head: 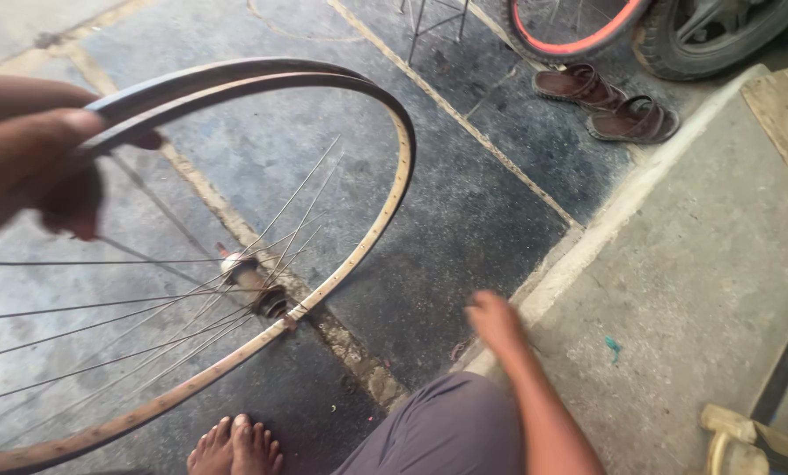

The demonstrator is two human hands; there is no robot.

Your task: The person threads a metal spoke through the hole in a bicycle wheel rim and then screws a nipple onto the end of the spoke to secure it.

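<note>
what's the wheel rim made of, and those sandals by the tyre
Wheel rim: looks like metal, dull and brown-stained, likely rust, with a row of small holes and thin wire spokes. Sandals: brown, slightly glossy, maybe leather or synthetic; cannot tell.

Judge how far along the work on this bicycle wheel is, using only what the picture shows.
Done: the wheel rim is bare, with no tyre on it, and only part of the hub carries spokes. In hand: the left hand grips the rim's upper edge, while the right hand reaches down to the floor. Left: many spoke holes stand empty, so spoking looks unfinished.
</note>
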